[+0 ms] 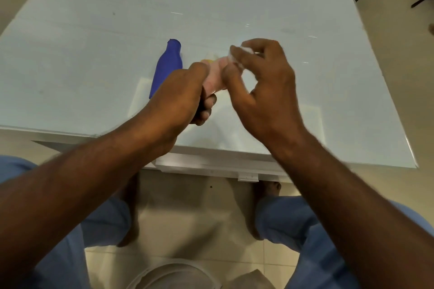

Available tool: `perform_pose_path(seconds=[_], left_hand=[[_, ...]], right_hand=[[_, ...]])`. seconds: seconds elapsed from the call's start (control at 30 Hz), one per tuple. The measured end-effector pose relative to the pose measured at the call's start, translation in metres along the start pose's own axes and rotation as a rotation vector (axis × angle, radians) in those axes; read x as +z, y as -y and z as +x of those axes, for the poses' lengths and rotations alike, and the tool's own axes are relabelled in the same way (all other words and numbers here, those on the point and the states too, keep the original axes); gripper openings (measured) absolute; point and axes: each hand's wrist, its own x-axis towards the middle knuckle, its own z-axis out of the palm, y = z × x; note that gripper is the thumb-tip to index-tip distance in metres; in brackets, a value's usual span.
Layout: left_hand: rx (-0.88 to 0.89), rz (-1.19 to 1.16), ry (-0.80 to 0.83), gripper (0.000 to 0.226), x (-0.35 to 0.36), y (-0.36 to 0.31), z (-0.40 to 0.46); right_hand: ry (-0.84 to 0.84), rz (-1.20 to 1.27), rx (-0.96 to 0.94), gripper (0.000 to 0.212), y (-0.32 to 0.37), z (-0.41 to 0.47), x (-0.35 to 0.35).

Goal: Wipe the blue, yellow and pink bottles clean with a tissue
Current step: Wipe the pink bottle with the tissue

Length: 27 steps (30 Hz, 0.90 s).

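At centre frame, the left hand (185, 91) grips the pink bottle (215, 77) above the desk (94, 19), steadying it while the right hand (260, 77) pinches a tissue (234, 58) against its top. The blue bottle (168, 65) lies just left; a yellow bottle (207, 61) barely peeks behind.

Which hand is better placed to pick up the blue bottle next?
Left. The left hand is right beside the blue bottle, though it grips the pink bottle. The right hand holds the tissue, farther away.

Blue bottle (167, 67), pink bottle (215, 77) — white tissue (246, 50), pale table (94, 30).
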Motion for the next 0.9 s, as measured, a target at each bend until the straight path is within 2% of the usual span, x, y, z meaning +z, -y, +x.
perform_pose_path(seconds=[0.07,0.13,0.23,0.3,0.43,0.47,0.6,0.77,0.83,0.9], left_hand=[[-0.002,-0.026,-0.067,0.038,-0.002,0.001,0.002],[-0.001,-0.008,-0.086,0.038,-0.003,0.003,0.003],[-0.015,0.022,-0.009,0.044,0.000,0.001,0.002],[-0.026,-0.010,0.001,0.042,0.001,0.000,0.001],[0.020,-0.001,-0.061,0.039,-0.002,0.003,0.005],[0.018,0.015,-0.075,0.039,-0.003,0.003,0.006],[-0.036,-0.008,-0.034,0.042,0.000,0.002,0.006],[-0.070,-0.110,-0.093,0.038,-0.003,0.001,0.005],[-0.074,-0.092,-0.091,0.040,-0.003,0.001,0.006],[-0.081,-0.084,-0.066,0.042,-0.002,-0.001,0.006]], right_hand=[[0.111,0.037,-0.132,0.035,0.011,-0.013,0.005],[0.134,0.064,-0.175,0.035,0.013,-0.016,0.006],[0.018,0.001,0.058,0.044,-0.001,0.002,-0.001],[0.030,-0.022,0.136,0.049,-0.005,0.004,-0.004],[0.145,0.080,-0.130,0.038,0.011,-0.016,0.000],[0.149,0.088,-0.143,0.037,0.011,-0.017,0.002],[0.047,0.032,0.042,0.043,0.000,-0.001,0.000],[0.054,0.209,-0.194,0.024,0.013,-0.015,0.002],[0.013,0.170,-0.157,0.023,0.009,-0.011,0.005],[-0.014,0.084,-0.033,0.025,-0.001,-0.002,0.005]])
